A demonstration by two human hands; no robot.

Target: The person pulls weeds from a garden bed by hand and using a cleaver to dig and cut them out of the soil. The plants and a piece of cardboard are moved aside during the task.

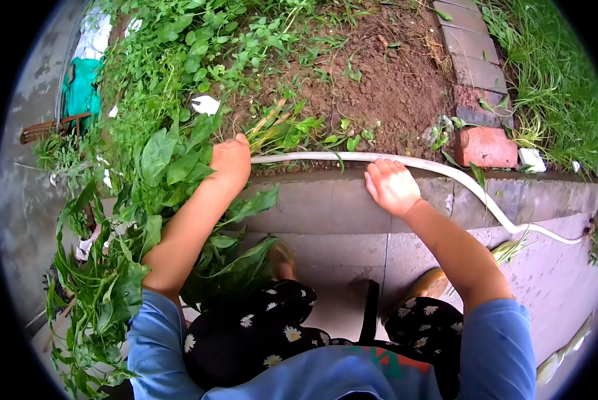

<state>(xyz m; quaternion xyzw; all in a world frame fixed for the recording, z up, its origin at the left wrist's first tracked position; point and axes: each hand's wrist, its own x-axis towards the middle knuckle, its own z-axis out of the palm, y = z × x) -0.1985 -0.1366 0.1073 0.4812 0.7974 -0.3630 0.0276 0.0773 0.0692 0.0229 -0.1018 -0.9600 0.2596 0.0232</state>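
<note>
My left hand [231, 159] is curled into a fist around stems of a broad-leaved green plant bunch [161, 160]. Pale stalks with small leaves [274, 125] stick out beyond the fist, over the soil. The rest of the bunch spreads below and left of my left forearm. A white hose [319, 156] runs along the top of the concrete kerb [324, 205], passing close by my left fist. My right hand [391, 185] is over the kerb with its fingertips at the hose, fingers together and curled. Whether they grip the hose is hidden by the back of the hand.
Brown soil [394, 80] lies behind the kerb, with low weeds [204, 55] on its left. A red brick [486, 147] and a brick edging [473, 45] border grass at right. More leafy greens [96, 310] are at lower left. The hose drops onto the paving [543, 270].
</note>
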